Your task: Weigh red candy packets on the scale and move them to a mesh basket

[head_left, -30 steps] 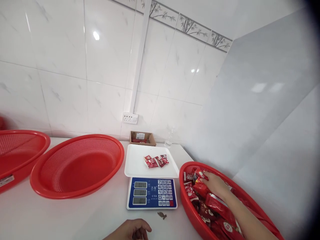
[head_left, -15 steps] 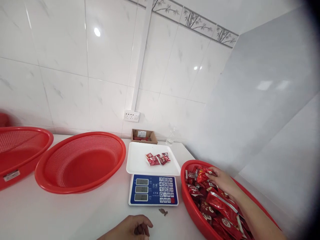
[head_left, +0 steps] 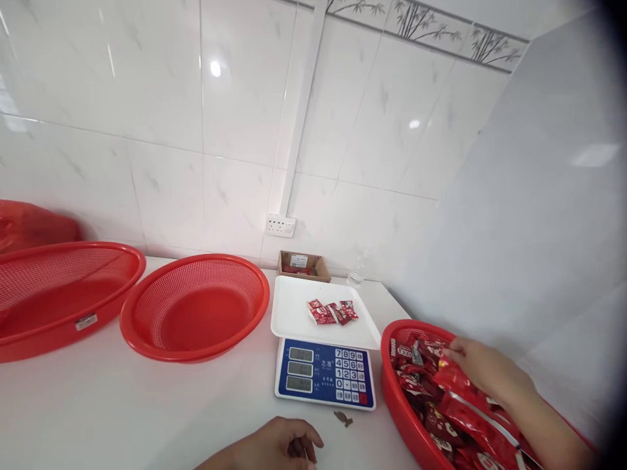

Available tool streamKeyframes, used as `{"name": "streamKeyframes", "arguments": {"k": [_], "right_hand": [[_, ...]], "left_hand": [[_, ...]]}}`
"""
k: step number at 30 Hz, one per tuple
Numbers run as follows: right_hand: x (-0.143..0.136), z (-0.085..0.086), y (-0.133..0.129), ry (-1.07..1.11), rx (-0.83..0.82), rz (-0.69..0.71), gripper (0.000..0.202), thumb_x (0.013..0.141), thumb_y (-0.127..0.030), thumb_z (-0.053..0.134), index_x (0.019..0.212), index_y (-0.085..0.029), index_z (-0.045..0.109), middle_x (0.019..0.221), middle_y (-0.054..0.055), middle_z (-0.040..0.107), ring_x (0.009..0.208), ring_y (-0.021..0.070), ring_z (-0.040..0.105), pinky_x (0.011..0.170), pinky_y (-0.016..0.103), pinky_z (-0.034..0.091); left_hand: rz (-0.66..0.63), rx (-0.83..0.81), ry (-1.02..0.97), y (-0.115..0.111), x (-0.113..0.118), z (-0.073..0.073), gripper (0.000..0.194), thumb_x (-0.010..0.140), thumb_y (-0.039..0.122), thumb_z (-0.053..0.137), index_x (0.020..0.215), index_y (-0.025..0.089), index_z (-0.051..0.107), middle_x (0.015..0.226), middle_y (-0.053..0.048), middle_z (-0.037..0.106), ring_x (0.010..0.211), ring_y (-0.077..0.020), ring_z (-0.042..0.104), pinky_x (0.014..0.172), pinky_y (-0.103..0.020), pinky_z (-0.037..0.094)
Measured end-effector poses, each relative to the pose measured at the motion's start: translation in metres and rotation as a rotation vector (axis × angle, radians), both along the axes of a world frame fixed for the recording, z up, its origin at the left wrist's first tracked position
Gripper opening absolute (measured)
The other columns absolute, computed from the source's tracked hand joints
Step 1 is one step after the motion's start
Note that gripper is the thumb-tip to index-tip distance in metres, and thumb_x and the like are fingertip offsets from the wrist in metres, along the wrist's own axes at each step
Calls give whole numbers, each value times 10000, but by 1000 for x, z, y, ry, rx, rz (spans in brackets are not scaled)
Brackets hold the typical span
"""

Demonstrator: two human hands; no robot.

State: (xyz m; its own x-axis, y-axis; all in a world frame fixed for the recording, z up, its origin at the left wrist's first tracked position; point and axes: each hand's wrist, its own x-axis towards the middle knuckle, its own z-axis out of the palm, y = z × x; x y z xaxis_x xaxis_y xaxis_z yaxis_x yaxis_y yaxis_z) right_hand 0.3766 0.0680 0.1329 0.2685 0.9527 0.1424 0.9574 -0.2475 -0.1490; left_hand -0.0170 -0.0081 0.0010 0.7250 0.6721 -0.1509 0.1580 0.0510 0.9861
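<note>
My right hand [head_left: 484, 369] is over the red basket [head_left: 392, 385] on the right, its fingertips closed on a small red snack packet [head_left: 449, 373]. Many red and brown packets fill that basket, a larger red packet [head_left: 482, 418] with a silvery edge lying on top. At the bottom centre, my left hand [head_left: 287, 445] hovers at the table with fingers loosely curled and apart, and no item shows in it. In front of it stands a blue weighing scale [head_left: 323, 375]. Several small red packets [head_left: 333, 313] lie together on its white tray [head_left: 294, 307].
Two red mesh baskets [head_left: 196, 356] [head_left: 112, 307] stand on the left, with a red bag [head_left: 34, 225] behind. A cardboard box [head_left: 318, 267] and a clear plastic item [head_left: 356, 274] are behind the scale. Small brown scraps [head_left: 343, 418] lie before it.
My view has turned left, so everything sits further right. In the right basket, my right hand has drawn nearer, now gripping a packet by the larger one. The packets on the tray are unchanged.
</note>
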Motion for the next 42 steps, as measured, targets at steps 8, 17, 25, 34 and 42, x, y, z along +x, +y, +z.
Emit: {"name": "streamKeyframes", "arguments": {"k": [8,17,25,34,42], "right_hand": [[-90,20,21,251,60,185,252,797,-399,380,764,-253,582,819,11,683,791,206,607,695,301,437],[-142,-30,52,204,2,403,502,831,-388,391,1268,-149,448,1347,124,441,1233,220,406,1027,334,301],[-187,-48,50,84,-280,386,705,871,-465,305,1426,-81,101,1499,180,28,1366,257,16,1094,377,122],[-184,-45,78,190,-224,307,671,856,-554,262,1424,-212,161,1509,135,37,1366,286,8,1055,505,162],[-194,-51,100,256,-171,275,627,885,-481,216,1391,-114,263,1453,157,266,1354,251,161,1050,463,224]], "left_hand": [[21,35,50,-1,2,1,414,735,437,643,1087,222,607,945,-38,637,861,-181,556,805,-307,426],[10,-48,-39,3,0,-9,546,667,544,673,1093,210,600,930,-48,628,858,-181,565,827,-325,431],[-29,-20,-40,7,0,-13,631,628,614,650,1106,204,606,943,-69,636,857,-194,579,819,-330,442],[-46,-20,-51,8,0,-18,617,642,604,648,1116,211,604,961,-71,644,872,-199,595,837,-340,442],[-43,-12,-46,14,0,-33,622,625,579,683,1127,221,605,1002,-64,639,909,-223,600,856,-368,443]]}}
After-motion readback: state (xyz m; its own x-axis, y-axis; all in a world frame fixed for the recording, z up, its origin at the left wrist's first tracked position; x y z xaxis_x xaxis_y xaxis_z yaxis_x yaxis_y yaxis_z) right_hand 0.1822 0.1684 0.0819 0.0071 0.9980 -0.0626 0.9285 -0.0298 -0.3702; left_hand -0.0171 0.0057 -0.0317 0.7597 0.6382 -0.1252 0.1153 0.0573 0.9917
